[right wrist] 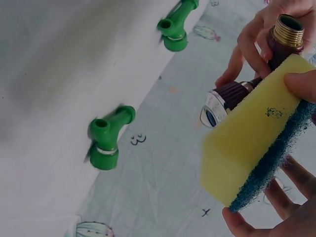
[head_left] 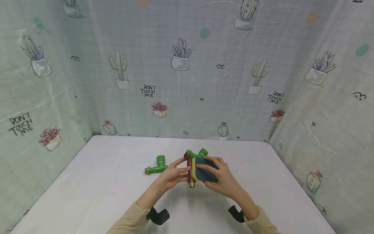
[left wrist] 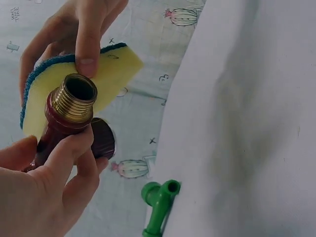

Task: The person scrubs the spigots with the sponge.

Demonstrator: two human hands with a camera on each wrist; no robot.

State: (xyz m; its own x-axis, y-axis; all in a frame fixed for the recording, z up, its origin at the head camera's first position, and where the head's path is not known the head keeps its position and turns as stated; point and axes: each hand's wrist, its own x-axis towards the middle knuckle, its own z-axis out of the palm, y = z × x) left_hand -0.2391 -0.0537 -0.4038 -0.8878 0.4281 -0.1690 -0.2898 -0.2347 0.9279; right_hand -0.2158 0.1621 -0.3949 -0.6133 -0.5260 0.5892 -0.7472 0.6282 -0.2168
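Note:
In the head view my left hand [head_left: 172, 175] grips a maroon tap [head_left: 189, 168] by its body, above the table. Its brass threaded end [left wrist: 75, 104] shows an open bore in the left wrist view, and a ribbed maroon part with a silvery ring [right wrist: 217, 106] sticks out sideways in the right wrist view. My right hand [head_left: 223, 178] holds a scouring sponge [head_left: 206, 170] between thumb and fingers. The sponge's yellow side [right wrist: 256, 133] faces the tap and lies right up against its body; the dark blue scouring side faces my right palm.
Two green taps lie on the white table [head_left: 102, 182]: one green tap [head_left: 157, 167] left of my hands, another green tap [head_left: 201, 152] behind the sponge. Black wrist mounts [head_left: 159, 216] hang at both wrists. A cactus-print cloth [head_left: 204, 97] encloses the table's back and sides.

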